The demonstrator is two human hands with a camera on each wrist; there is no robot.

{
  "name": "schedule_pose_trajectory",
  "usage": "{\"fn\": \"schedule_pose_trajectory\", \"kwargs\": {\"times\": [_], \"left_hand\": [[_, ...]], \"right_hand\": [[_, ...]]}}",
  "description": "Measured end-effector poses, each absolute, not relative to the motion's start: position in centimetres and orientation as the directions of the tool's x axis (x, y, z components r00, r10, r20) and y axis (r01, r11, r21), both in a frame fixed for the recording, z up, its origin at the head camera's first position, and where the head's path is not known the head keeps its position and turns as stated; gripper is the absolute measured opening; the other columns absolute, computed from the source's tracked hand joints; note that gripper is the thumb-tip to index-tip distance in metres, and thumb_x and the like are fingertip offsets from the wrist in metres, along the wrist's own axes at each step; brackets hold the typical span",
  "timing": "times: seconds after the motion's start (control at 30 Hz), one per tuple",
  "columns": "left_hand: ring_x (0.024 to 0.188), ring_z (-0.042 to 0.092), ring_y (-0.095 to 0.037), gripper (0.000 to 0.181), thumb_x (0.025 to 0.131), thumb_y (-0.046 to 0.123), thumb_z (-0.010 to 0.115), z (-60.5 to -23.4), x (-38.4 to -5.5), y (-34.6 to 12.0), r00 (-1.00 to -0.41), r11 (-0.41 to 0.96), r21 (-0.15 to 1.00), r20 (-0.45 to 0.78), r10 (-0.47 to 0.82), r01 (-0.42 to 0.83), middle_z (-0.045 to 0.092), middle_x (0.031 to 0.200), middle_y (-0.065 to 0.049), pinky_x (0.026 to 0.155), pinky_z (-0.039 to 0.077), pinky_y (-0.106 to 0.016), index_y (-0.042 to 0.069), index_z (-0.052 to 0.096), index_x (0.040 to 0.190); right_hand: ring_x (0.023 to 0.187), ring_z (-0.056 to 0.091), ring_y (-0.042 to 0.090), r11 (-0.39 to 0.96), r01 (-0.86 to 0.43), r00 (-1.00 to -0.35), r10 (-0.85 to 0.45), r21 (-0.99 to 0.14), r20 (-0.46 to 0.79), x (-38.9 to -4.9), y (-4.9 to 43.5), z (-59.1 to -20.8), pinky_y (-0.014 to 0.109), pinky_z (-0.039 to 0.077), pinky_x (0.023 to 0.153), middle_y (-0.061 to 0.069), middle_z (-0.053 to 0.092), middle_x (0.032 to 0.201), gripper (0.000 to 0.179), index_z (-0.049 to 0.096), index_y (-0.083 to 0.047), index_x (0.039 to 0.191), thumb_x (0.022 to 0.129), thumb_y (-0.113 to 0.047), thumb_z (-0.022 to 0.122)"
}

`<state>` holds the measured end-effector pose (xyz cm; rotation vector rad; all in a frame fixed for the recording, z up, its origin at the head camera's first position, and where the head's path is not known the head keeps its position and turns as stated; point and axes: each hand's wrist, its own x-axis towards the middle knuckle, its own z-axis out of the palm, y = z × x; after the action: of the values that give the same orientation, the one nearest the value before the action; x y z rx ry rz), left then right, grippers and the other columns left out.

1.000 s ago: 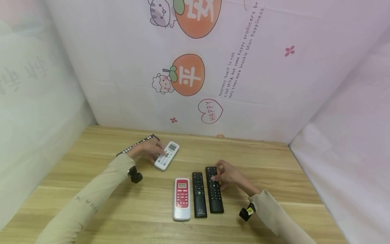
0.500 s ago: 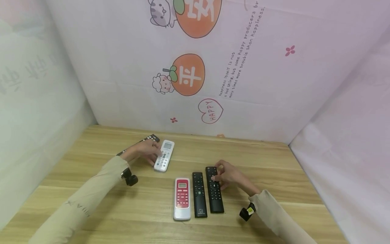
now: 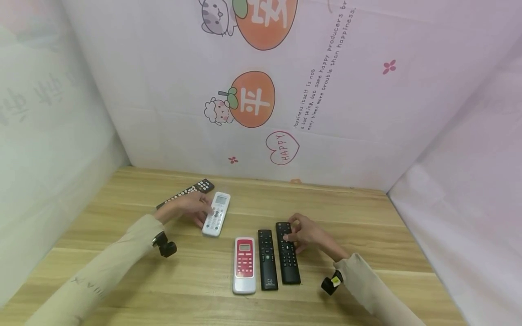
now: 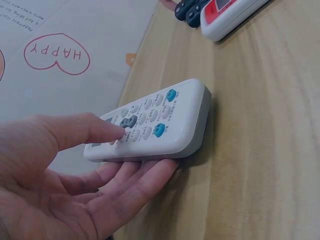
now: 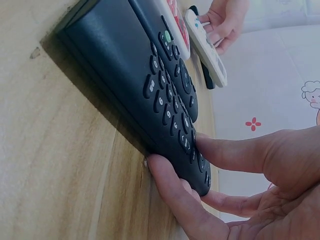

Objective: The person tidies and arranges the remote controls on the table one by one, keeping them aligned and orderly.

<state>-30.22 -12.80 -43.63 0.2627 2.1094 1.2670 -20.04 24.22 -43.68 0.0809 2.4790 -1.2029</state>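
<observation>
My left hand (image 3: 191, 207) grips a white remote control (image 3: 216, 214) by its left side, thumb on the buttons and fingers underneath. In the left wrist view this white remote (image 4: 155, 120) is tilted, close over the wooden table. My right hand (image 3: 306, 233) holds the upper end of a black remote control (image 3: 288, 253), with the thumb on its face and the fingers at its edge. A second black remote (image 3: 267, 260) lies just left of that one. Left of it again is a red-and-white remote (image 3: 244, 266). Partly behind my left hand lies another black remote (image 3: 203, 185) at a slant.
The wooden table (image 3: 183, 290) is bounded by a printed white cloth (image 3: 338, 158) at the back, with pale cloth walls at both sides. Black wrist cameras hang from both sleeves, the left camera (image 3: 165, 246) and the right camera (image 3: 331, 283).
My left hand has drawn the white remote leftward and slightly nearer, turning it more upright in the head view. More of the slanted black remote shows. The right hand stays on its black remote.
</observation>
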Motion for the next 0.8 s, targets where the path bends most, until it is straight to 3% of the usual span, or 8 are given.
{"fn": "schedule_pose_trajectory", "kwargs": {"times": [0.33, 0.6, 0.8], "left_hand": [[0.074, 0.074, -0.023, 0.039, 0.095, 0.005, 0.069, -43.6, -27.8, -13.1, -0.764, 0.494, 0.856, -0.418, 0.491, -0.151, 0.072, 0.099, -0.025, 0.069, 0.066, -0.035, -0.012, 0.051, 0.125], [0.074, 0.072, -0.023, 0.036, 0.093, 0.001, 0.068, -43.8, -25.8, -13.1, -0.73, 0.437, 0.871, -0.448, 0.517, -0.225, 0.071, 0.099, -0.025, 0.068, 0.066, -0.035, -0.012, 0.051, 0.121], [0.072, 0.073, -0.025, 0.032, 0.09, 0.003, 0.074, -44.5, -24.4, -13.2, -0.768, 0.484, 0.859, -0.423, 0.481, -0.17, 0.072, 0.092, -0.022, 0.067, 0.066, -0.038, -0.008, 0.059, 0.115]], "right_hand": [[0.077, 0.068, 0.025, 0.626, 0.215, -0.926, -0.113, -0.75, -0.36, -20.0, 24.4, -43.7, 0.041, 0.066, 0.065, 0.016, 0.059, 0.098, 0.056, 0.048, 0.003, 0.141, 0.093, -0.001, 0.077], [0.075, 0.069, 0.024, 0.624, 0.21, -0.924, -0.125, -0.753, -0.362, -19.9, 24.4, -43.6, 0.042, 0.066, 0.066, 0.015, 0.059, 0.095, 0.056, 0.047, 0.003, 0.142, 0.094, -0.002, 0.076], [0.074, 0.068, 0.024, 0.62, 0.213, -0.924, -0.124, -0.755, -0.362, -19.9, 24.4, -43.7, 0.042, 0.066, 0.065, 0.014, 0.058, 0.093, 0.055, 0.047, 0.003, 0.141, 0.094, -0.001, 0.075]]}}
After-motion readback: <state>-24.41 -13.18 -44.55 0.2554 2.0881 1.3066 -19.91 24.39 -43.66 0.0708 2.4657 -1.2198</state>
